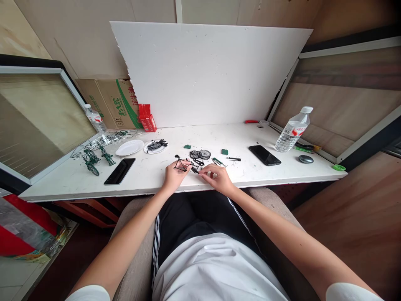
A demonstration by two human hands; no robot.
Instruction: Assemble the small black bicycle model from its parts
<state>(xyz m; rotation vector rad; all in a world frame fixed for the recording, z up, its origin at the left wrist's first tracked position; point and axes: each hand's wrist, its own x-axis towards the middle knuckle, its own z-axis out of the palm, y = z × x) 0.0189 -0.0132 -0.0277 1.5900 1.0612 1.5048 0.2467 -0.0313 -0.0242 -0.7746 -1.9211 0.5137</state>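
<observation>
My left hand (174,177) is closed around a small black model bicycle frame (180,164), its saddle pointing up. Between the two hands is a small black bicycle part (194,169), pinched by the fingertips of my right hand (218,179); its exact kind is too small to tell. Just beyond my fingers lie spoked black model wheels (204,154) and a curved black piece (198,161). To the right of them are a thin dark fork-like part (218,162) and a flat black strip (234,159).
Green blocks (224,151) lie behind the parts. Left are a phone (120,171), a paper plate (129,147), a plate of black parts (156,145) and finished green model bicycles (90,161). Right are another phone (265,155), a water bottle (292,130) and a grey oval object (305,159).
</observation>
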